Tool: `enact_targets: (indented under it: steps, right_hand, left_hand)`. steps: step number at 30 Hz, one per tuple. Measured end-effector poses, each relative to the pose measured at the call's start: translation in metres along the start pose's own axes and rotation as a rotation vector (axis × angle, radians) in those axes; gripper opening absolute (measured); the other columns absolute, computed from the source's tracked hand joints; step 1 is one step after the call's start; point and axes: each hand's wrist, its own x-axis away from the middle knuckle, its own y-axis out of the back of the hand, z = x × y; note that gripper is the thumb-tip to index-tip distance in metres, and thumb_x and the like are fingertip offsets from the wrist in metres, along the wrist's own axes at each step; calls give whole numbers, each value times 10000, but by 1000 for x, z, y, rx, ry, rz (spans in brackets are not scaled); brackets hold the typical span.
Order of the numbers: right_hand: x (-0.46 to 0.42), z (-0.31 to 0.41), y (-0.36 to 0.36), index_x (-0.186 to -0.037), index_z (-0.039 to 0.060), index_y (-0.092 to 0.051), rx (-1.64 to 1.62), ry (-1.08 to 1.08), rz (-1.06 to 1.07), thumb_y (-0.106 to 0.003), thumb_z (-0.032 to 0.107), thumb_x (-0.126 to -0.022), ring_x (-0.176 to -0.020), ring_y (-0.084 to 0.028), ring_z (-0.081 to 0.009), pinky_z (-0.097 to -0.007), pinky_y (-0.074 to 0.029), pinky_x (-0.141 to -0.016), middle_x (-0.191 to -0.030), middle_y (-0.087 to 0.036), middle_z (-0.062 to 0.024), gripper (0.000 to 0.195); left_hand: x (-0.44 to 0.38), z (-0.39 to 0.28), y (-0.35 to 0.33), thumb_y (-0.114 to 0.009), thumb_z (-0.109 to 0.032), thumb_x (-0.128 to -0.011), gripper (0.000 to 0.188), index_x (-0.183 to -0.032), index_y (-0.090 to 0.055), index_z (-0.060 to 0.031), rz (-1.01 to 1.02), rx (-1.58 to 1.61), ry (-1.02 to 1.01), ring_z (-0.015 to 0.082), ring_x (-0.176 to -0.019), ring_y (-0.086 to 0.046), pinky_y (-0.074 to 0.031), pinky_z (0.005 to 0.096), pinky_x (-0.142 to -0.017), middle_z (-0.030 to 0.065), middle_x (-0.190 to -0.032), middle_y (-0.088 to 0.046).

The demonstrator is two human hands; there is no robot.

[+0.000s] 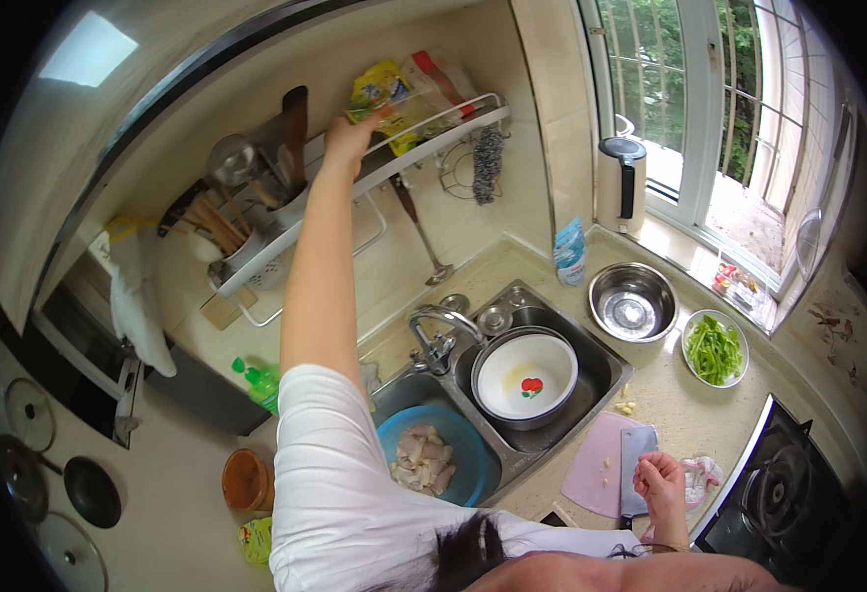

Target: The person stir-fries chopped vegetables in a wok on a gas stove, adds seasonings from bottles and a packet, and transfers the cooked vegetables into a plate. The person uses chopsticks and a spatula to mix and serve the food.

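Observation:
My left hand (352, 140) reaches up to the white wall rack (433, 144), its fingers at a yellow plastic packet (381, 89); whether they grip it I cannot tell. My right hand (657, 473) is held with curled fingers over the cleaver (637, 448), which lies on a pink cutting board (592, 466) with small pale pieces on it. Raw meat pieces (422, 459) fill part of a blue basin (470, 466) in the left sink bowl. A white enamel bowl (507, 377) sits in the right one.
A steel bowl (633, 302), a plate of cut greens (714, 348) and a blue pouch (570, 251) stand behind the sink. The gas stove (774, 488) is at the right. An electric kettle (620, 185) is by the window. Utensil holders (244, 255) line the rack's left end.

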Motion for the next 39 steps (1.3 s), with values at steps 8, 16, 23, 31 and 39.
enact_targets:
  steps: [8,16,23,31,39]
  right_hand:
    - [5,-4,20,-858,40,-573,8,20,-194,-576,65,-826,-535,-535,-77,-168,-420,-450,-687,-579,-24,40]
    - [5,-5,24,-860,45,-576,74,54,-212,-587,69,-819,-534,-540,-80,-171,-417,-447,-690,-585,-21,50]
    - [14,-18,19,-855,41,-578,117,54,-191,-585,62,-812,-537,-536,-79,-171,-400,-452,-683,-587,-23,49]
    - [13,14,-4,-905,20,-576,208,240,-124,-593,54,-808,-593,-522,-67,-197,-401,-499,-720,-585,-16,104]
    - [48,50,-30,-1085,45,-517,105,270,-100,-662,178,-783,-726,-534,-95,-227,-440,-499,-934,-588,-46,360]
  left_hand:
    - [-80,32,-45,-702,-104,-682,558,-1166,-441,-10,-95,184,145,242,-970,-530,-451,369,-753,151,-1173,-493]
    - [-42,6,-50,-527,-44,-757,226,-966,-510,41,-715,-231,-348,382,-936,-528,-433,408,-791,217,-1010,-536]
    - [34,-57,-34,-465,-16,-799,143,-930,-515,9,-857,-190,-743,368,-879,-519,-421,403,-765,181,-930,-528]
    - [208,-70,-84,-531,-37,-854,228,-1068,-470,11,-365,722,-583,165,-960,-514,-420,294,-832,101,-1065,-531]
    - [455,-73,-171,-496,1,-866,329,-1173,-380,19,738,1266,319,191,-1037,-507,-413,317,-884,118,-1158,-490]
